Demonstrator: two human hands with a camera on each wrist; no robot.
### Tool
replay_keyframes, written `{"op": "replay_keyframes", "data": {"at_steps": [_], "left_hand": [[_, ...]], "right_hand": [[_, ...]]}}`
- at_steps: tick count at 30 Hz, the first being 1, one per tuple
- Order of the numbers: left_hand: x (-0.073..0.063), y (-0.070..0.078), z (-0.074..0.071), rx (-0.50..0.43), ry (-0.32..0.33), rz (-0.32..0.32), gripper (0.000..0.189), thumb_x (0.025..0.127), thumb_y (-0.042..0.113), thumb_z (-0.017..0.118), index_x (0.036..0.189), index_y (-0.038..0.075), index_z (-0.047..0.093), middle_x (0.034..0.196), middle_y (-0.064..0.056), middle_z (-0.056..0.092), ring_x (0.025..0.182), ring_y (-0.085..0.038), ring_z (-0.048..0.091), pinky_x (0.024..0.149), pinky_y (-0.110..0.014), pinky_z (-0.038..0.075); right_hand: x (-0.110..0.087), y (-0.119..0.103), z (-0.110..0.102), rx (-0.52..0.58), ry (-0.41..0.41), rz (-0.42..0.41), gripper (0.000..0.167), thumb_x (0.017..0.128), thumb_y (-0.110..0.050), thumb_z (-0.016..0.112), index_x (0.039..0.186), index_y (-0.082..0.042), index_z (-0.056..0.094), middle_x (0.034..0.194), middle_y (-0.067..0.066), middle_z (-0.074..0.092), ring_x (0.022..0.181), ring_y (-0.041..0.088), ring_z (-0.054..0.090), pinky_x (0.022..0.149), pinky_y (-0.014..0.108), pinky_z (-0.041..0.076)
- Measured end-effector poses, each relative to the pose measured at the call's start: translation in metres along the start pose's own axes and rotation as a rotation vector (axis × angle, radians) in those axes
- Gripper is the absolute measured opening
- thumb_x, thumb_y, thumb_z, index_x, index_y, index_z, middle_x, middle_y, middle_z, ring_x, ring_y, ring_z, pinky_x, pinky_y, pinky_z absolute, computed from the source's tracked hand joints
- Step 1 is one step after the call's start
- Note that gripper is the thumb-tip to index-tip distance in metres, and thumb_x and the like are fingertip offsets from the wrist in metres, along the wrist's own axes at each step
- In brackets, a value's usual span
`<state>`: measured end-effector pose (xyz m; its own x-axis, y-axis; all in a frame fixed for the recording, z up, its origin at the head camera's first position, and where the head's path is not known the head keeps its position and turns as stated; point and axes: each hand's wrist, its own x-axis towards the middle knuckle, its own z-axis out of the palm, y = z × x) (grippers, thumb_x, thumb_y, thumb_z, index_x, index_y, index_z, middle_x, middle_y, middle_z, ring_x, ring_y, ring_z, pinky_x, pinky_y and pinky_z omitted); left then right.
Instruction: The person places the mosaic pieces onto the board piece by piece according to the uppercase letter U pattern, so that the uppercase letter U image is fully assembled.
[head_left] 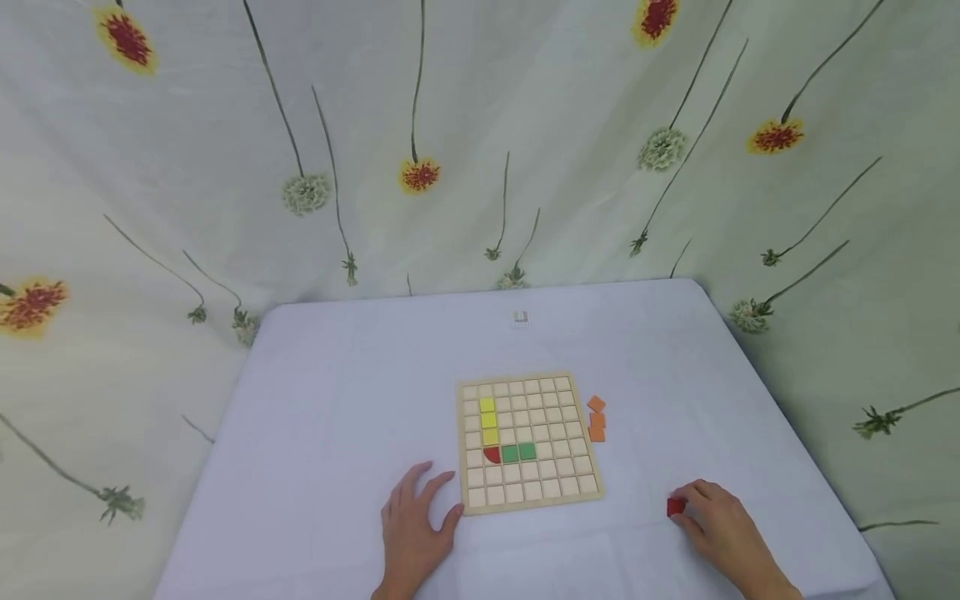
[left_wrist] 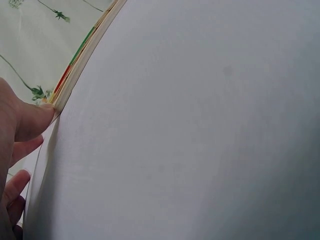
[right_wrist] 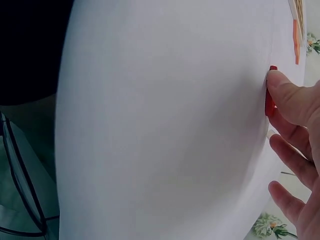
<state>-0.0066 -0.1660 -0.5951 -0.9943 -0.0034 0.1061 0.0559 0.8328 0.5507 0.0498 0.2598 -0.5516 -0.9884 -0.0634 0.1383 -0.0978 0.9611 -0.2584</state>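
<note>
A wooden grid board point(head_left: 531, 504) lies on the table. In its cells sit three yellow square tiles point(head_left: 489, 420) in a column, a red curved-edge piece point(head_left: 492, 456) below them, and two green square tiles point(head_left: 518, 452) to the right of that. My left hand point(head_left: 414, 529) rests at the board's near left corner, fingers spread; the left wrist view has its thumb point(left_wrist: 37, 119) against the board's edge. Off to the right of the board, my right hand point(head_left: 723, 525) pinches a red tile point(head_left: 675, 507) between thumb and fingers, low over the table. The right wrist view sees this red tile point(right_wrist: 270, 95) nearly edge-on.
Three orange tiles point(head_left: 597, 421) lie beside the board's right edge. A small pale card point(head_left: 521, 318) with a printed pattern is near the back of the white-covered table point(head_left: 360, 375). Flower-printed cloth point(head_left: 465, 100) hangs behind and at the sides.
</note>
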Motion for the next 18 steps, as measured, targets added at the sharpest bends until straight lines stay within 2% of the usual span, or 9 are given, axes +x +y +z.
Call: {"op": "replay_keyframes", "data": {"at_steps": [3, 6, 13, 18], "left_hand": [[0.0, 0.0, -0.001, 0.003, 0.002, 0.003, 0.046, 0.082, 0.031, 0.083, 0.126, 0.027, 0.068, 0.149, -0.005, 0.049, 0.14, -0.033, 0.042, 0.105, -0.061, 0.036], [-0.001, 0.001, -0.001, 0.004, -0.002, 0.0, 0.046, 0.082, 0.03, 0.083, 0.125, 0.027, 0.069, 0.148, -0.005, 0.049, 0.139, -0.033, 0.042, 0.105, -0.062, 0.036], [-0.002, 0.004, -0.004, 0.001, -0.017, -0.015, 0.046, 0.082, 0.03, 0.082, 0.126, 0.026, 0.068, 0.149, -0.005, 0.049, 0.14, -0.032, 0.041, 0.107, -0.062, 0.035], [-0.002, 0.005, -0.005, -0.002, -0.024, -0.025, 0.045, 0.083, 0.03, 0.082, 0.126, 0.027, 0.068, 0.15, -0.005, 0.048, 0.141, -0.032, 0.041, 0.108, -0.063, 0.035]], "right_hand": [[0.0, -0.003, -0.001, 0.005, -0.036, 0.017, 0.028, 0.071, -0.012, 0.091, 0.091, -0.016, 0.072, 0.087, -0.007, 0.065, 0.084, 0.012, 0.061, 0.082, 0.045, 0.058], [0.001, -0.005, 0.0, 0.007, -0.035, 0.007, 0.027, 0.071, -0.013, 0.091, 0.091, -0.017, 0.071, 0.087, -0.007, 0.065, 0.084, 0.013, 0.061, 0.083, 0.047, 0.057], [0.005, -0.008, 0.006, -0.029, 0.036, -0.068, 0.03, 0.07, -0.011, 0.092, 0.087, -0.022, 0.069, 0.084, -0.013, 0.062, 0.081, 0.007, 0.061, 0.077, 0.039, 0.057], [0.011, -0.013, 0.008, -0.051, 0.021, -0.071, 0.029, 0.072, -0.013, 0.091, 0.089, -0.021, 0.068, 0.085, -0.012, 0.061, 0.082, 0.008, 0.058, 0.078, 0.04, 0.056]]}}
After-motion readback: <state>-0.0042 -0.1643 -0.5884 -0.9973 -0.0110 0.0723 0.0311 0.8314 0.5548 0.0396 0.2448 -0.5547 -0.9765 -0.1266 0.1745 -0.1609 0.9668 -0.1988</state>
